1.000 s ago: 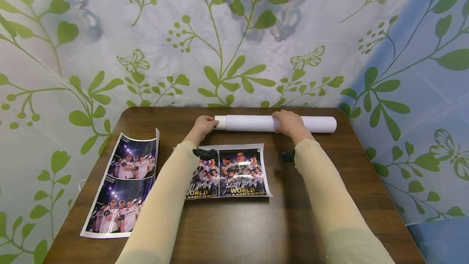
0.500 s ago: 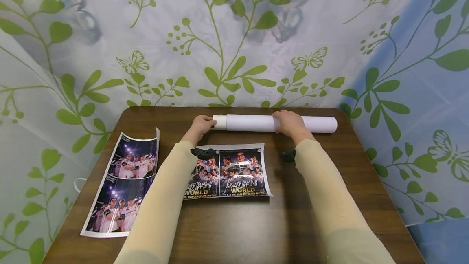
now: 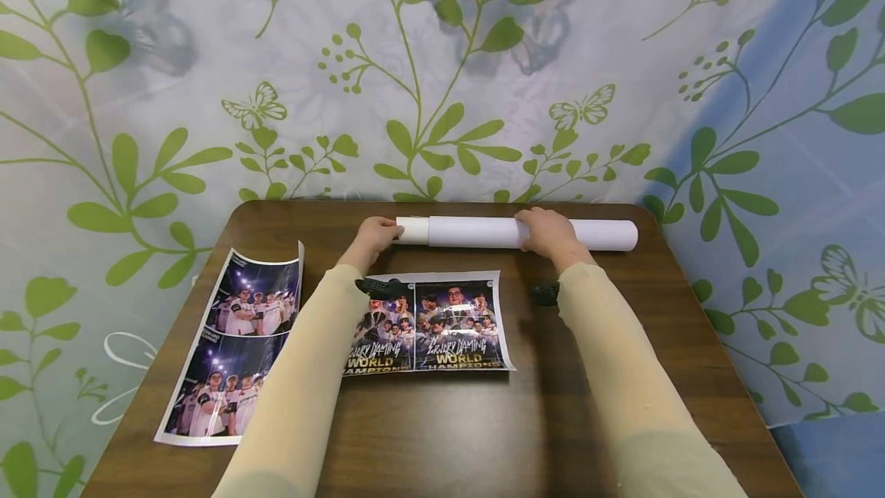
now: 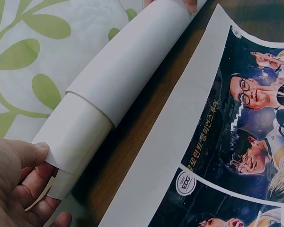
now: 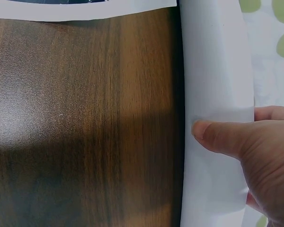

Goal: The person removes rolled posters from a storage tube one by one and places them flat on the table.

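Observation:
A long white tube (image 3: 477,232) lies along the back of the table. From its left end sticks a cream-white rolled sheet of paper (image 3: 413,230), partly inside the tube. My left hand (image 3: 376,238) pinches the outer end of this roll, thumb on the outside and fingers at its edge, as the left wrist view shows. Right of the tube's middle, my right hand (image 3: 549,235) grips the tube, its thumb (image 5: 213,135) lying across the near side. In front of the tube lies a glossy printed poster (image 3: 456,325), partly covered by my left forearm.
At the left of the wooden table (image 3: 442,429) lies a second poster (image 3: 242,352) with its top edge curling up. A patterned curtain (image 3: 429,75) hangs behind the table and along both sides. Dark wrist devices (image 3: 545,295) sit under both wrists.
My left hand has moved slightly left with the rolled paper, and more of the roll shows outside the tube. The right hand stays at nearly the same place on the tube.

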A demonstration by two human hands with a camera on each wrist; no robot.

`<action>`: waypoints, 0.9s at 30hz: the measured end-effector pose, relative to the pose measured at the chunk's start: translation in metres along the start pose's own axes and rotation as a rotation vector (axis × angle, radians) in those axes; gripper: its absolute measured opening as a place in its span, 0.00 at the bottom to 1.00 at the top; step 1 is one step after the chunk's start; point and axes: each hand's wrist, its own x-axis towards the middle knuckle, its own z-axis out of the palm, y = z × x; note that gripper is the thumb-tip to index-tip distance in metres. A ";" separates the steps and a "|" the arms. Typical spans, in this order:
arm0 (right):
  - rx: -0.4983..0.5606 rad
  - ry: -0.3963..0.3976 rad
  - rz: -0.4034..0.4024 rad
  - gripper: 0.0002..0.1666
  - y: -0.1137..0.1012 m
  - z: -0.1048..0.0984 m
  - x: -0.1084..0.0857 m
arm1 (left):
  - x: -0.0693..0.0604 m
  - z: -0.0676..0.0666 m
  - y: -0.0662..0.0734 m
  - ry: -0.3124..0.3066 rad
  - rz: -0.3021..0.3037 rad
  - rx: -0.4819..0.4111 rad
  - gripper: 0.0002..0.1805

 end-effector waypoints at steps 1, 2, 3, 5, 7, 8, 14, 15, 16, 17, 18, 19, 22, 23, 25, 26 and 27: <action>-0.001 -0.002 0.000 0.41 0.000 0.000 -0.001 | 0.000 0.000 -0.001 0.000 0.001 -0.003 0.23; -0.001 -0.003 0.001 0.41 0.001 0.000 -0.002 | -0.001 0.000 -0.001 0.000 0.002 -0.004 0.23; -0.004 -0.004 -0.001 0.41 0.001 0.000 -0.002 | -0.001 0.000 -0.001 0.000 0.003 -0.004 0.23; -0.012 -0.004 -0.004 0.41 0.002 -0.001 -0.004 | -0.002 0.000 -0.002 0.003 0.003 -0.005 0.23; -0.016 -0.005 -0.007 0.41 0.002 -0.001 -0.005 | -0.002 0.000 -0.003 0.005 -0.003 -0.004 0.23; -0.017 -0.005 -0.008 0.41 0.003 0.000 -0.006 | -0.001 0.000 -0.004 0.006 -0.006 -0.003 0.23; -0.013 -0.007 -0.010 0.41 0.004 -0.001 -0.007 | 0.002 0.000 -0.005 0.002 -0.020 0.005 0.23; -0.013 -0.006 -0.012 0.41 0.004 -0.002 -0.006 | 0.002 0.000 -0.005 0.002 -0.019 0.006 0.23; -0.014 -0.007 -0.014 0.41 0.004 -0.003 -0.006 | 0.002 -0.001 -0.005 0.003 -0.018 0.005 0.23; -0.014 -0.007 -0.015 0.41 0.003 -0.003 -0.006 | 0.003 -0.001 -0.005 0.005 -0.018 0.006 0.23; -0.015 -0.007 -0.016 0.41 0.003 -0.004 -0.006 | 0.002 -0.002 -0.004 0.005 -0.018 0.006 0.23; -0.013 -0.008 -0.016 0.41 0.003 -0.005 -0.005 | 0.002 -0.002 -0.004 0.006 -0.018 0.007 0.23; -0.009 -0.014 -0.014 0.41 0.003 -0.008 -0.005 | 0.004 -0.003 -0.003 0.011 -0.032 0.002 0.23; -0.007 -0.016 -0.013 0.41 0.003 -0.008 -0.004 | 0.005 -0.004 -0.003 0.012 -0.038 0.004 0.23; -0.005 -0.020 -0.012 0.41 0.004 -0.009 -0.003 | 0.008 -0.004 -0.002 0.017 -0.048 0.004 0.22; -0.005 -0.022 -0.011 0.41 0.004 -0.010 -0.002 | 0.008 -0.004 -0.001 0.025 -0.046 0.011 0.22; -0.005 -0.023 -0.012 0.41 0.004 -0.010 -0.001 | 0.009 -0.005 -0.001 0.026 -0.051 0.013 0.22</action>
